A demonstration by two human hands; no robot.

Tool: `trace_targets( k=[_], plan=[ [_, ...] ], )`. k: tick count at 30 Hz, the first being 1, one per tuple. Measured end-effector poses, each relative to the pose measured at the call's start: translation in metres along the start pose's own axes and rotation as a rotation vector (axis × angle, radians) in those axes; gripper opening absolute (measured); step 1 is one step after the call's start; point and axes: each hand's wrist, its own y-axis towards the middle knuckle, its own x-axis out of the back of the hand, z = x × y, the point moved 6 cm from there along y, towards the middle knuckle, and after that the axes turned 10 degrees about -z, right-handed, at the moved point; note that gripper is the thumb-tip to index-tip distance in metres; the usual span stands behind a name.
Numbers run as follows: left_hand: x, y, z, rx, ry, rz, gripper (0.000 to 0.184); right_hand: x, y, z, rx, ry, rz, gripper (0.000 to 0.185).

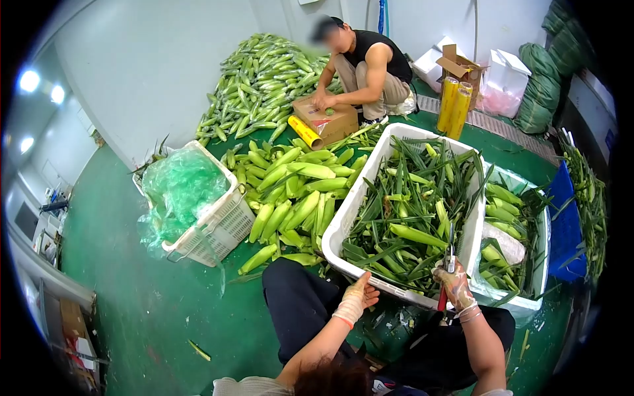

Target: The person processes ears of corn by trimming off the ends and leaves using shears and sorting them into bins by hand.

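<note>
Partway, likely: corn (310, 171) piled center, wrapped corn (254, 99) upper center; leafy crate (354, 193) looks unfinished. Left hand (357, 296) loosely open at crate rim, right hand (457, 285) gripping shears (442, 298).

Looking over green floor (152, 310). Near back wall, bearing a broad heap of film-wrapped green ears (247, 92); just in front, bearing a looser pile of unwrapped green ears (290, 191). Left of that pile, holding up a white slatted basket (221, 241). To the right, supporting a large white crate (340, 221) and, just beside it, a white tub (541, 287). Beside the wrapped heap, carrying a closed cardboard box (343, 125), with a yellow roll (302, 131) leaning or lying against it. Farther right, bearing upright yellow rolls (459, 112), an open carton (456, 65) and green sacks (536, 99). At lower left, showing a small green scrap (199, 350).
</note>
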Motion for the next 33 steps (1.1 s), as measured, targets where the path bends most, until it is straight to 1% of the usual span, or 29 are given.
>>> trace_targets(
  k=[1, 2, 4, 6, 8, 9, 10, 12, 14, 16, 17, 20, 22, 23, 24, 26, 27, 28, 30, 32, 33],
  plan=[
    [-0.006, 0.001, 0.002, 0.018, -0.006, 0.059, 0.047, 0.000, 0.000, -0.002, -0.001, -0.012, 0.003, 0.021],
    [-0.006, 0.002, 0.003, 0.018, 0.003, 0.058, 0.047, 0.001, -0.001, -0.005, -0.003, -0.024, 0.003, 0.021],
    [-0.018, -0.002, 0.003, -0.008, -0.012, 0.173, 0.047, 0.001, -0.002, -0.009, -0.014, -0.034, 0.006, 0.022],
    [-0.023, 0.003, 0.004, 0.034, 0.034, 0.127, 0.046, 0.000, -0.006, -0.011, -0.033, -0.050, 0.020, 0.024],
    [-0.036, 0.008, 0.001, 0.053, -0.120, 0.243, 0.047, 0.000, -0.009, -0.002, -0.023, -0.029, 0.025, 0.024],
    [-0.037, 0.014, 0.003, 0.078, -0.096, 0.172, 0.046, 0.000, -0.009, 0.000, -0.031, -0.022, 0.019, 0.024],
    [-0.040, 0.010, 0.001, 0.082, -0.092, 0.171, 0.046, 0.001, -0.011, 0.003, -0.036, -0.022, 0.016, 0.024],
    [-0.039, 0.003, -0.003, 0.100, -0.047, 0.085, 0.043, 0.002, -0.012, 0.011, -0.025, -0.016, -0.010, 0.023],
    [-0.041, 0.002, -0.004, 0.104, -0.053, 0.073, 0.042, 0.005, -0.012, 0.015, -0.046, -0.074, -0.004, 0.024],
    [-0.042, 0.002, -0.006, 0.127, -0.067, 0.043, 0.043, 0.006, -0.014, 0.020, 0.006, 0.003, 0.004, 0.024],
    [-0.042, 0.003, -0.005, 0.106, -0.092, 0.068, 0.044, 0.007, -0.016, 0.024, -0.057, -0.019, -0.006, 0.025],
    [-0.041, 0.009, -0.003, 0.076, -0.098, 0.094, 0.046, 0.006, -0.015, 0.022, -0.026, 0.034, 0.022, 0.026],
    [-0.040, 0.011, 0.000, 0.058, -0.145, 0.047, 0.049, 0.007, -0.016, 0.017, -0.032, 0.067, -0.029, 0.026],
    [-0.042, 0.011, 0.000, 0.075, -0.101, 0.040, 0.053, 0.006, -0.010, 0.008, 0.011, 0.080, -0.006, 0.027],
    [-0.039, 0.019, 0.004, 0.068, -0.065, 0.064, 0.057, 0.012, -0.008, 0.001, 0.050, -0.012, -0.029, 0.030],
    [-0.038, 0.015, 0.003, 0.074, -0.061, 0.089, 0.057, 0.017, -0.008, 0.008, 0.123, -0.082, -0.072, 0.034],
    [-0.036, 0.012, 0.002, 0.008, -0.025, 0.071, 0.057, 0.025, -0.012, 0.021, 0.213, -0.319, -0.137, 0.039],
    [-0.035, 0.013, 0.004, -0.006, -0.050, 0.104, 0.055, 0.031, -0.011, 0.022, 0.206, -0.430, -0.227, 0.043],
    [-0.035, 0.018, 0.006, -0.070, -0.034, 0.148, 0.054, 0.046, -0.006, 0.011, 0.396, -0.502, -0.429, 0.041],
    [-0.036, 0.004, 0.008, -0.119, 0.037, 0.105, 0.063, 0.061, -0.014, 0.000, 0.659, -0.676, -0.617, 0.036],
    [-0.030, 0.004, 0.008, -0.120, 0.090, 0.091, 0.065, 0.070, -0.022, 0.008, 0.575, -0.522, -0.570, 0.034]
  ],
)
